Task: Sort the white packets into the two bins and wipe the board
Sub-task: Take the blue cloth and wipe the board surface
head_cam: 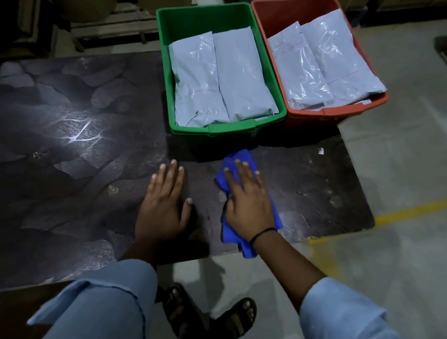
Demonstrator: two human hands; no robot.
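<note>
1. The white packets lie inside the green bin and in the red bin touching its right side. None shows on the board, so the sorting looks done and wiping is the step in hand.
2. The blue cloth lies flat on the board just in front of the green bin's near wall, its far tip almost under the rim and its near end hanging past the board's near edge.
3. The right hand presses on the cloth, palm down, with its fingers straight, spread, and pointing toward the green bin. It pins the cloth rather than bunching it, and the forearm comes in from the near right.
4. The left hand rests bare on the board in front of the green bin's left corner. It lies flat and relaxed, grasps nothing, and sits just beside the cloth without touching it.
5. The board's long axis runs left to right past the green bin, and the greater dark stretch lies to the bin's left, beyond the left hand. A sweep that way would likely need the left hand lifted clear.
6. A small pale scrap sits on the board right of the green bin, in front of the red one.
</note>
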